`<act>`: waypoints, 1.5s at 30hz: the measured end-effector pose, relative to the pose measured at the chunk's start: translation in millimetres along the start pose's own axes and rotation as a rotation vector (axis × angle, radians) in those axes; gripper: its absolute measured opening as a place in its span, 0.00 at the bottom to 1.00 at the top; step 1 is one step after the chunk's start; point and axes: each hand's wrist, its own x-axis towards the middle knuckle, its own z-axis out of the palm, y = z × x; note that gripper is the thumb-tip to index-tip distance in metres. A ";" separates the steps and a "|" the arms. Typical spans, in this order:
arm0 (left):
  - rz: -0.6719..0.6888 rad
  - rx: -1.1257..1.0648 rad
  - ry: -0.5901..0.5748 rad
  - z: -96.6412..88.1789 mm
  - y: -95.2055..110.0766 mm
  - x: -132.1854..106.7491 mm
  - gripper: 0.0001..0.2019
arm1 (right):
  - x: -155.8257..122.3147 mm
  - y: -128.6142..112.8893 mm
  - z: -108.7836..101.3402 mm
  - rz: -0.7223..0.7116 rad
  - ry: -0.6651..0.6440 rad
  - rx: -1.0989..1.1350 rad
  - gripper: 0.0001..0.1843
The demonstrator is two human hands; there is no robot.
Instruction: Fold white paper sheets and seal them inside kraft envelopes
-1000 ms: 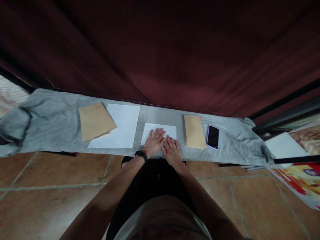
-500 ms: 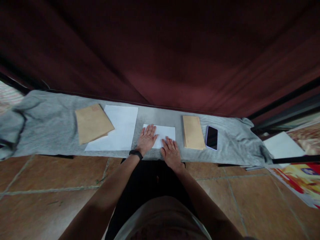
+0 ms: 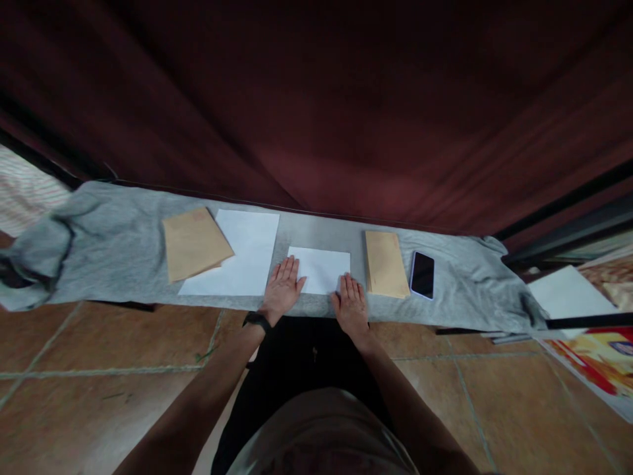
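A small white sheet of paper (image 3: 321, 269), seemingly folded, lies flat on the grey cloth (image 3: 316, 232) between my hands. My left hand (image 3: 283, 285) rests flat at its left edge, fingers straight and thumb out toward the paper. At the lower right corner of the sheet, my right hand (image 3: 352, 303) lies palm down with its fingers extended. Neither hand grips anything. To the left are larger white sheets (image 3: 252, 254), partly covered by brown envelopes (image 3: 195, 244). A stack of narrower brown envelopes (image 3: 386, 264) lies right of my right hand.
A phone (image 3: 422, 274) with a dark screen lies right of the envelope stack. Behind the cloth-covered surface hangs a dark red curtain (image 3: 316, 171). Below is a tiled floor (image 3: 163, 343); a white sheet and a colourful printed box (image 3: 598, 359) are at far right.
My hands have moved apart, from on top of the small white paper out to its left and right sides, so more of it shows. The view has shifted slightly.
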 end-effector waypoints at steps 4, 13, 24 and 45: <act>0.000 0.010 0.007 -0.5 0.2 -2.1 0.33 | 22.2 -2.2 -3.8 0.015 0.004 0.030 0.29; 0.000 0.020 -0.010 -3.0 2.6 -2.2 0.33 | 80.9 -23.2 11.4 -0.014 -0.163 0.033 0.29; -0.008 0.010 -0.013 -3.0 3.8 -2.5 0.33 | 69.3 5.0 28.4 0.064 0.071 0.012 0.32; -0.031 0.047 -0.015 -1.6 6.5 -2.9 0.33 | 17.0 -20.7 7.1 -0.046 -0.038 -0.011 0.29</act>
